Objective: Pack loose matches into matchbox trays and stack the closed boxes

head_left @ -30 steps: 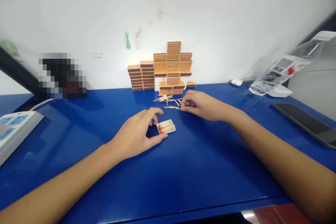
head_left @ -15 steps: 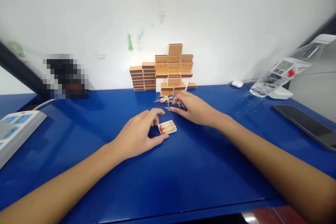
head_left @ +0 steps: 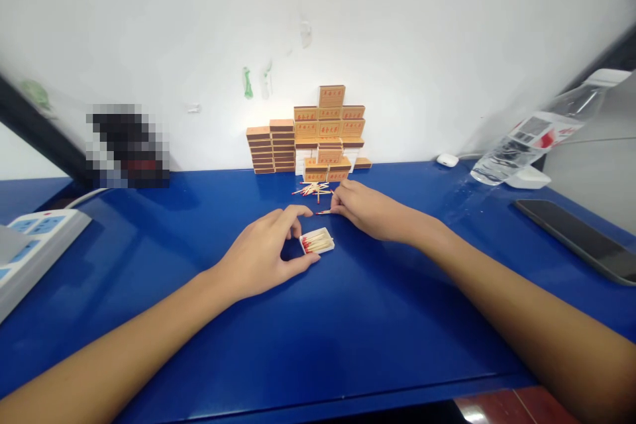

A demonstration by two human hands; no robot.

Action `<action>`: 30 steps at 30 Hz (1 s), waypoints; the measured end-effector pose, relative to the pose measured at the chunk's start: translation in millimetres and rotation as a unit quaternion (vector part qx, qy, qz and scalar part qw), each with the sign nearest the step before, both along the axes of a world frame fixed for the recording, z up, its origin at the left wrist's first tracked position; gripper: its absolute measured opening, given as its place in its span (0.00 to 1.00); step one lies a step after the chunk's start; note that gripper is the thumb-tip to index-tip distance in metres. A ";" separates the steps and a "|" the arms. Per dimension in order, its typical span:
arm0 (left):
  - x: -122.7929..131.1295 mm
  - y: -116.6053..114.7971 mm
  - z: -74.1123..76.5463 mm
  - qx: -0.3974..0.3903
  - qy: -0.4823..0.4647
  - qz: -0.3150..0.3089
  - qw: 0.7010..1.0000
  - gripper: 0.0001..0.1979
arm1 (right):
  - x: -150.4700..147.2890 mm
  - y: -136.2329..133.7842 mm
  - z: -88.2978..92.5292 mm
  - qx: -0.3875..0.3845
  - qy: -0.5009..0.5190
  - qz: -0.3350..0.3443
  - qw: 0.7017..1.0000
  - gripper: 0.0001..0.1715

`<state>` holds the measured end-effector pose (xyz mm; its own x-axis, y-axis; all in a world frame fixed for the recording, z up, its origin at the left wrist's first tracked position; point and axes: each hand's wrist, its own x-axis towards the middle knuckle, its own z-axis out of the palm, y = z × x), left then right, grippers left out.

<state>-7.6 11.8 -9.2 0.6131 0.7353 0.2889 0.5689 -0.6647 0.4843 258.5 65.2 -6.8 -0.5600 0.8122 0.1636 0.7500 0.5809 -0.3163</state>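
Note:
My left hand [head_left: 268,252] curls around a small white matchbox tray [head_left: 328,246], with the thumb along its near edge and a fingertip at its far left corner. Inside the tray lie several matches [head_left: 318,240], red heads toward the left. My right hand [head_left: 365,209] is closed in a pinch on matches [head_left: 324,212] a little beyond the tray; their red heads point left, and how many it holds I cannot tell. Just past that hand is a loose pile of matches [head_left: 315,189] on the blue table [head_left: 318,331].
Behind the pile rises a structure of stacked matchboxes [head_left: 330,129], with two columns of matchboxes [head_left: 271,147] at its left. Rightward are a white earbud case [head_left: 448,159], a tilted plastic bottle [head_left: 531,132] and a phone [head_left: 579,238]. A power strip [head_left: 44,245] lies left.
My right hand has drawn slightly toward me, and its fingers have closed together on matches near the pile. My left hand and the tray have stayed put.

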 end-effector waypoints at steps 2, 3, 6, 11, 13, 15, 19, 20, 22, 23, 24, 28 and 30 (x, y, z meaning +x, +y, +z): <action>-0.2 0.2 -0.7 0.003 -0.001 0.001 1.000 0.27 | 2.7 -6.9 7.9 0.002 0.009 0.004 1.000 0.10; -0.1 0.2 -0.9 0.004 -0.001 0.001 1.000 0.27 | 3.0 -11.1 12.3 0.005 0.014 0.009 1.000 0.10; 0.4 -0.2 -0.4 0.002 -0.003 -0.001 1.000 0.28 | -2.6 -26.6 23.1 0.019 0.026 0.033 0.999 0.11; 1.5 -0.5 1.3 -0.003 -0.003 0.003 1.000 0.31 | -26.6 -52.5 22.4 0.046 -0.024 0.081 0.995 0.09; 1.6 -0.2 1.4 -0.005 -0.004 0.005 1.000 0.31 | -32.5 -56.6 18.5 0.054 -0.057 0.088 0.993 0.10; 1.5 0.0 1.0 -0.006 -0.004 0.005 1.000 0.31 | -32.8 -56.0 16.8 0.048 -0.059 0.087 0.993 0.10; 0.7 0.1 -0.5 0.002 -0.003 -0.002 1.000 0.31 | -24.7 -49.7 23.3 0.006 0.008 0.071 0.997 0.09; 0.6 0.0 -0.7 0.004 -0.003 -0.003 1.000 0.31 | -23.3 -48.9 25.5 -0.004 0.023 0.068 0.997 0.08; 0.5 -0.2 -0.9 0.006 -0.004 -0.002 1.000 0.31 | -23.4 -48.9 27.5 -0.015 0.041 0.068 0.997 0.04; 0.5 -0.2 -0.8 0.005 -0.004 -0.001 1.000 0.31 | -24.9 -49.4 26.9 -0.020 0.046 0.071 0.996 0.03; 0.7 -0.3 -0.5 0.004 -0.005 0.000 1.000 0.31 | -27.2 -50.1 25.2 -0.025 0.051 0.077 0.995 0.03; 1.2 0.0 0.4 0.002 -0.002 0.000 1.000 0.30 | -36.8 -51.2 14.9 -0.033 0.067 0.094 0.993 0.08; 1.1 0.2 0.2 0.001 -0.004 0.000 1.000 0.30 | -38.0 -50.6 13.3 -0.022 0.060 0.091 0.994 0.08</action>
